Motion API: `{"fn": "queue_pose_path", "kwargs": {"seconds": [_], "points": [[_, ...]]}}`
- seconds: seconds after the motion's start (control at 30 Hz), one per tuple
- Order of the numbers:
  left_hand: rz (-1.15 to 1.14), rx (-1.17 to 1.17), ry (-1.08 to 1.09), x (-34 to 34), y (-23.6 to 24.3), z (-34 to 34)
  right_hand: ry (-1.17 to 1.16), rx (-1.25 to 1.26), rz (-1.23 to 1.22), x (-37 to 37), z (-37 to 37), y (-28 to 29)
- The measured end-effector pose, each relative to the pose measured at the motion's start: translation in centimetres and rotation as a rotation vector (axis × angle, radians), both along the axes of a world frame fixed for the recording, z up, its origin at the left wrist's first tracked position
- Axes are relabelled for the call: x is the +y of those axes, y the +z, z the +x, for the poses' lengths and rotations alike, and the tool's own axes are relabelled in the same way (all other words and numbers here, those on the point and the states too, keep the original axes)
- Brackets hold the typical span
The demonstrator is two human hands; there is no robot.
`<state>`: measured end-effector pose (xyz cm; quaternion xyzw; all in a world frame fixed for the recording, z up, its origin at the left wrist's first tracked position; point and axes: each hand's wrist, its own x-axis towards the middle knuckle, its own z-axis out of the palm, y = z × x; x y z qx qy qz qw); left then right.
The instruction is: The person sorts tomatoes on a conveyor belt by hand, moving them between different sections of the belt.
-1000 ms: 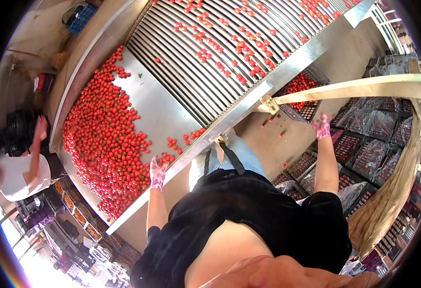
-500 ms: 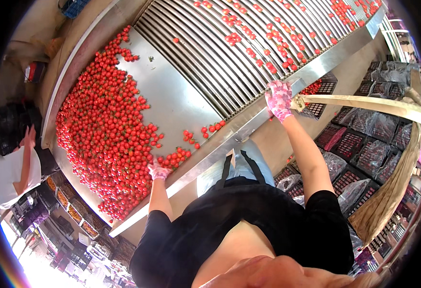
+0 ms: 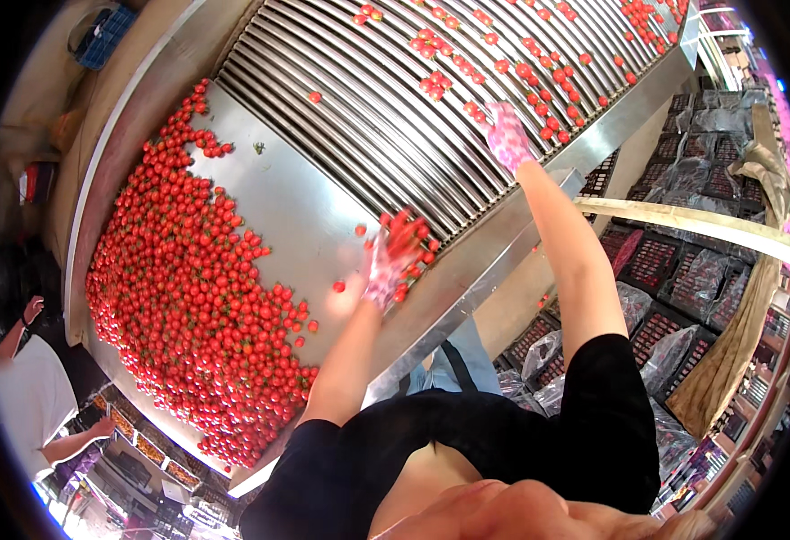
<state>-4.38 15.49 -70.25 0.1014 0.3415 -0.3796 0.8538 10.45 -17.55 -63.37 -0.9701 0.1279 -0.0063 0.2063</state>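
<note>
L grip [image 3: 384, 273], pink-patterned glove, is mid-frame over the lower end of the rollers [image 3: 323, 135], fingers toward upper R. Loose tomatoes cluster right at its fingers, but blur smears them together; can't tell if it's clasping any or just touching, nor how wide it is. Thumb side is a pale smear. R grip [image 3: 508, 139], same glove, is upper R of centre, low over the rollers, back of hand up, fingertips next to a few tomatoes. Palm & finger undersides hidden, so can't tell how far open or whether it holds one.

Main tomato pile [image 3: 201, 315] fills the L & lower L of the worktop [image 3: 291, 184], bare metal showing betw pile & rollers. More tomatoes lie in scattered clumps on the rollers, top centre to upper R, cut off by the top edge. Single tomato [image 3: 315, 96] sits apart on the rollers, upper L of centre.

Crates [image 3: 656, 261] at R partly hidden by plastic, the beam [image 3: 692, 219] & R forearm; contents hard to make out. Co-worker [image 3: 40, 396] at far L, partly lost in the dark rim. Lower L bkgd too small/bright to read
</note>
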Motion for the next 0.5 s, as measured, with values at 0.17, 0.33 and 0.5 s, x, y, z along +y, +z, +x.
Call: {"fn": "queue_pose_path", "kwargs": {"seconds": [0.17,0.33,0.5], "points": [[0.588,-0.609,-0.239,-6.1,5.8,-0.8,-0.218,0.367,-0.145,-5.5,5.0,-4.7],[1.255,-1.014,-1.023,8.3,0.9,-11.7,-0.004,0.267,-0.370,-1.3,10.1,-3.7],[1.208,-1.077,-1.506,8.0,4.0,-11.3,0.085,0.121,-0.299,-6.9,10.4,-3.7]]}}
